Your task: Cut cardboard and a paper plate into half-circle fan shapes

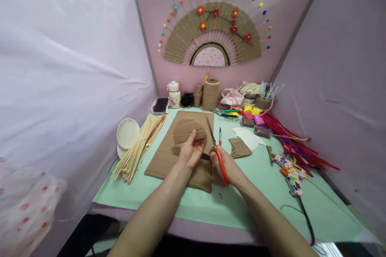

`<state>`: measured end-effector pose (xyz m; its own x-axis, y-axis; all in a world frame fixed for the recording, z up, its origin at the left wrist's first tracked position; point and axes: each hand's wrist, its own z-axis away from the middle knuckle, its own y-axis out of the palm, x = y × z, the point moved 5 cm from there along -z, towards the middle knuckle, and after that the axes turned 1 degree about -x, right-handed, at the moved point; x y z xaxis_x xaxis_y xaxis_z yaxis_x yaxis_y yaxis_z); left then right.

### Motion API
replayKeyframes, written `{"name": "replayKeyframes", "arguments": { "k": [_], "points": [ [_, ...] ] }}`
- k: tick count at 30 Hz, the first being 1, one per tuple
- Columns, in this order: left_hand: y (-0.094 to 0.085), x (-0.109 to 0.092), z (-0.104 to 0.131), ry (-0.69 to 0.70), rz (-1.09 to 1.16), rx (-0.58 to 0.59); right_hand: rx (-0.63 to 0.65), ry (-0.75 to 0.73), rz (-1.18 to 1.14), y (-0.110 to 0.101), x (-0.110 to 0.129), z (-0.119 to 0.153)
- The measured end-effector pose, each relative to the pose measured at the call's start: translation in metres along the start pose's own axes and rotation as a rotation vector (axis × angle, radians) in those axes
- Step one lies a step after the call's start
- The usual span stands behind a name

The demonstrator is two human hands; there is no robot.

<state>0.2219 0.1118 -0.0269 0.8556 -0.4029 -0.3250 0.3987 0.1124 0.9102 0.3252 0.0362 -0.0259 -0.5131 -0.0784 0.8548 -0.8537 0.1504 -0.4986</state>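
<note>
My left hand (193,150) grips a half-round piece of cardboard (185,128) by its lower right part, thumb on top. Just to its right, my right hand (224,162) holds scissors (221,164) with orange handles, the blades pointing up and away beside the piece. Beneath both lies a large brown cardboard sheet (165,160) on the green table. A red and dark pen (220,135) rests beyond my right hand. Further right are a cut cardboard scrap (239,147) and a white paper shape (247,137).
Wooden sticks (135,152) and white paper plates (128,133) lie at the left. Twine spools (210,95) and a jar (174,95) stand at the back. Pipe cleaners (289,140) and a patterned glue gun (291,172) with a cord are on the right. A decorated fan (217,20) hangs behind.
</note>
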Motion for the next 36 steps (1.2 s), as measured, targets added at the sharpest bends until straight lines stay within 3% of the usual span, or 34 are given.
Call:
{"name": "replayKeyframes", "arguments": {
  "k": [7,16,22,36],
  "points": [
    [0.000,0.000,0.001,0.016,-0.024,0.039,-0.097,0.019,0.310,-0.003,-0.001,0.001],
    [0.001,0.010,0.006,-0.050,-0.085,0.104,-0.007,0.178,0.551,-0.015,0.018,0.014],
    [0.002,0.014,0.010,-0.087,-0.094,0.099,-0.012,0.201,0.695,-0.021,0.024,0.022],
    [0.001,0.020,0.012,-0.155,-0.086,0.060,0.009,0.278,0.788,-0.027,0.031,0.034]
  ]
}}
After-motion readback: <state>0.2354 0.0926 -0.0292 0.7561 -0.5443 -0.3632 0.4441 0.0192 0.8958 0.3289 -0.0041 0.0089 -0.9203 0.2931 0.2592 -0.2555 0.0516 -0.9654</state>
